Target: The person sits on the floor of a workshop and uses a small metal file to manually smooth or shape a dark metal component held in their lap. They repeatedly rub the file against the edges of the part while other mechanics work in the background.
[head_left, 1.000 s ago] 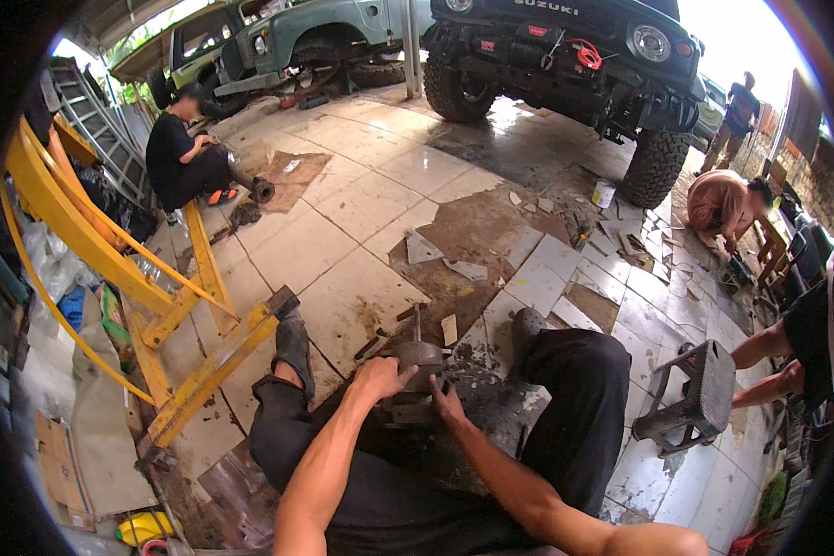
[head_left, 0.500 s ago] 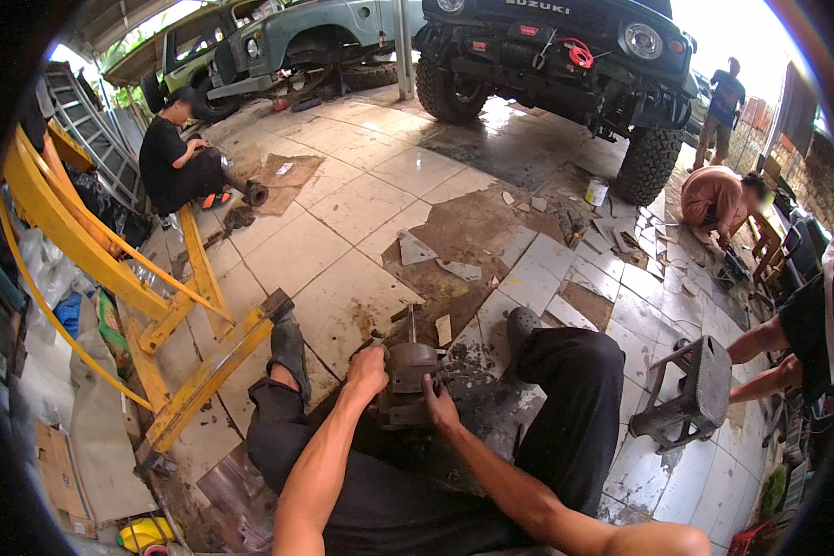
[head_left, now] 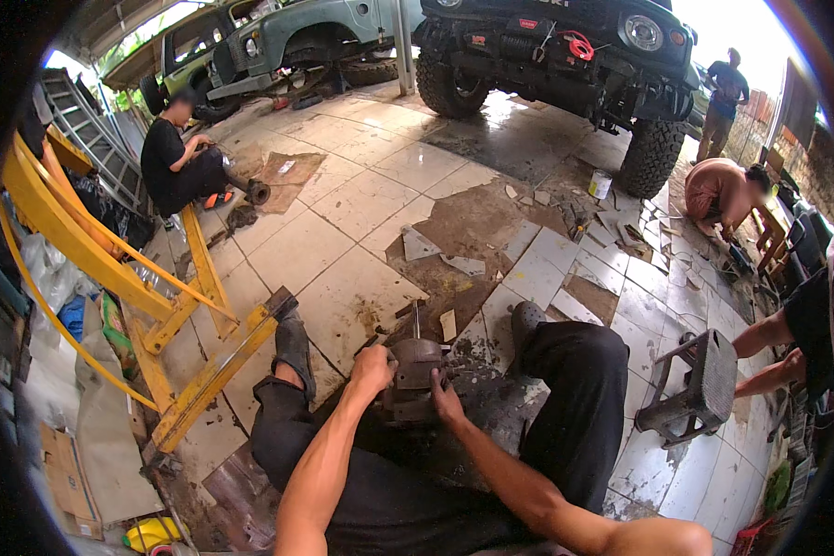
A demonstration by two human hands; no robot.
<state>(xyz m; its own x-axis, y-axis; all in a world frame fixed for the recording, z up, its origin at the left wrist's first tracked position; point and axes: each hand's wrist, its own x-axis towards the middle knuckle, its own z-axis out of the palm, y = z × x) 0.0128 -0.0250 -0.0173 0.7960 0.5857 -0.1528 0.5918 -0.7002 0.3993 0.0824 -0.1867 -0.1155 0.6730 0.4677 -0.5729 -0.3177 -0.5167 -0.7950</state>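
Between my legs stands a brownish metal casting (head_left: 417, 360) with a rounded top and a thin shiny rod (head_left: 416, 320) rising from its far side. My left hand (head_left: 373, 369) is closed in a fist at the casting's left edge. A small dark end shows beyond its fingers, but what they grip is mostly hidden. My right hand (head_left: 446, 399) lies against the casting's right side, its fingers bent along the metal and holding it. The casting's lower part sits in shadow on the dirty floor.
A yellow steel frame (head_left: 215, 375) stands at left, a black plastic stool (head_left: 693, 380) at right. Broken tiles (head_left: 463, 265) lie ahead, before a dark off-road vehicle (head_left: 551, 56). Crouching people (head_left: 181, 153) work at far left and far right; another person's bare legs (head_left: 769, 357) are beside the stool.
The view has shifted slightly. Both my hands stay at the casting with hardly any movement. The person crouching at far right has changed head position a little.
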